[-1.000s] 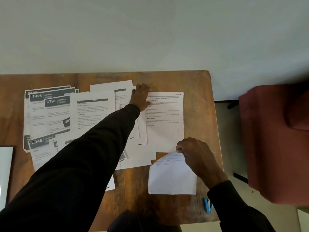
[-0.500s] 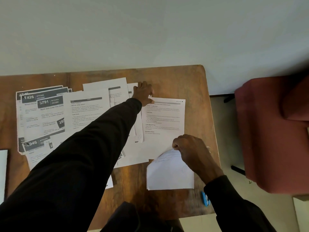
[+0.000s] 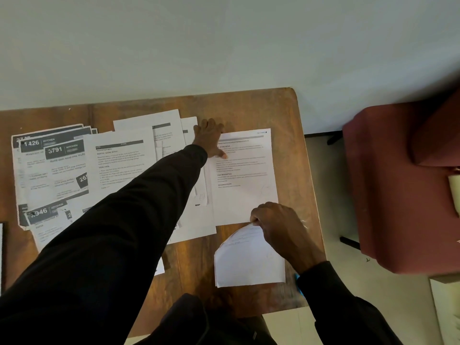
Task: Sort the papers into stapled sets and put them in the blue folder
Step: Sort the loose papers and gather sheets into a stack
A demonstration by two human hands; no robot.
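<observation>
1. Red armchair (image 3: 403,190): right of the worktop (image 3: 249,108), apart from it.
2. Small blue item (image 3: 297,282): near edge, mostly hidden by my right sleeve (image 3: 331,295).
3. Worktop: brown wood, against a pale wall (image 3: 224,46).
4. Papers (image 3: 62,170): overlapping, left to centre, partly under my left arm.
5. Left hand (image 3: 209,138): flat on the text sheet's (image 3: 246,190) top corner.
6. Right hand (image 3: 278,227): pinches the curled sheet (image 3: 246,265), near right.

A: What's unreadable here?
B: The left sleeve (image 3: 124,220) covers most of the papers (image 3: 119,158) just below the left fingers (image 3: 211,128). Print right of those fingers is too small to read.
A: Right side?
B: The right fingers (image 3: 258,215) hide the pinched corner of the folded sheet (image 3: 246,260). There's a blue object (image 3: 297,282) behind that wrist, mostly covered, can't identify. There's also a white item (image 3: 1,245) far left of the fingers, cut by the frame edge.
</observation>
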